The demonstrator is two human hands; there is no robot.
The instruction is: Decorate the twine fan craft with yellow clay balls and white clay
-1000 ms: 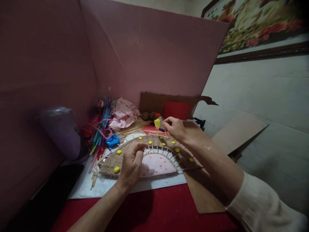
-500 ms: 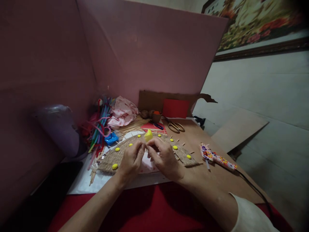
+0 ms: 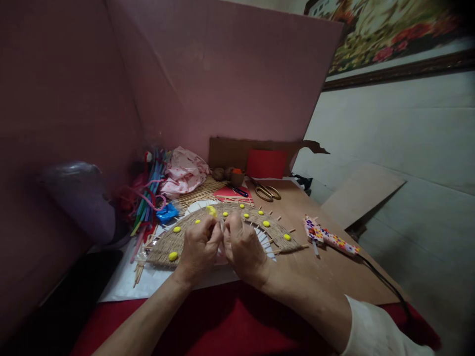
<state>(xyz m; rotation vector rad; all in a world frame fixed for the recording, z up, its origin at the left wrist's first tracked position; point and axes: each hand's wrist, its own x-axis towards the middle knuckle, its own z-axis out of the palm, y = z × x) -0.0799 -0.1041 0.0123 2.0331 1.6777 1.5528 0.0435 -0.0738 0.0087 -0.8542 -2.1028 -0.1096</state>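
Yellow clay piece [image 3: 211, 211] sits pinched at the fingertips of the left hand [image 3: 199, 245], just above the arched top of the half-round woven jute fan [image 3: 256, 223] that lies flat on the surface [image 3: 326, 277]. The left hand is curled, thumb and forefinger closed on the yellow lump. The right hand [image 3: 242, 245] is right beside it, knuckles almost touching, fingers bent inward toward the same spot; whether it grips the lump too cannot be told, as its fingertips are hidden. Small yellow dots [image 3: 172, 256] are spaced along the fan's woven band. A patterned glue gun [image 3: 328, 237] lies to the right on brown cardboard, well apart from the hands. Scissors [image 3: 266, 191] rest farther back, and a bundle of coloured pipe cleaners [image 3: 150, 195] lies at the left.
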